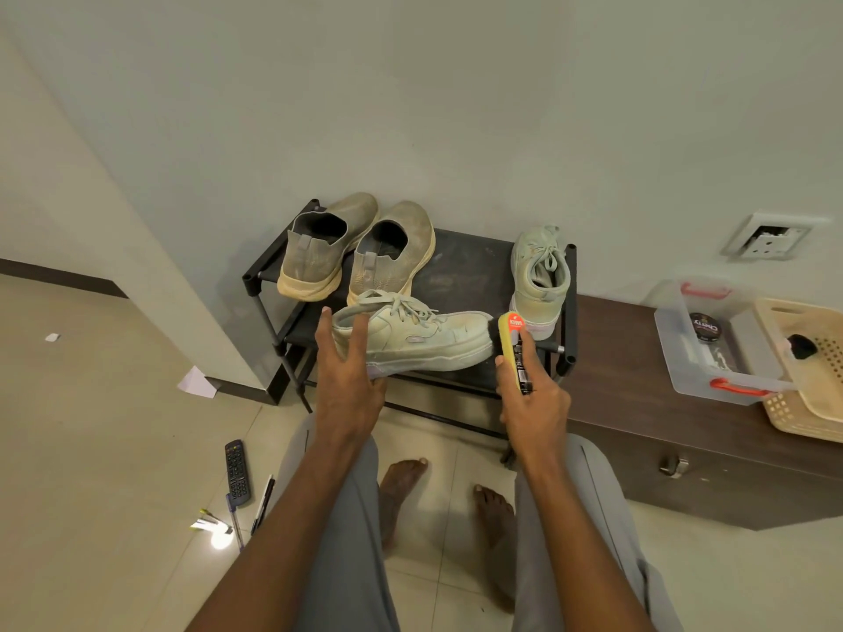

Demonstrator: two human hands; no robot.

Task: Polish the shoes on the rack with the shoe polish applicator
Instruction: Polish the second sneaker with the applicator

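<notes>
A pale green laced sneaker [424,335] lies sideways at the front of the black shoe rack [460,262], toe to the right. My left hand [346,371] holds its heel end, fingers spread over the collar. My right hand [533,403] grips a yellow and black polish applicator [515,348], whose dark sponge head touches the sneaker's toe. The matching sneaker [540,275] stands at the rack's right end. Two tan slip-on shoes [356,248] sit at the back left.
A dark wooden cabinet [684,431] right of the rack carries a clear bin [711,353] with a polish tin and a beige basket [807,371]. On the floor at left lie a remote [237,472], pens and paper scraps. My bare feet are below the rack.
</notes>
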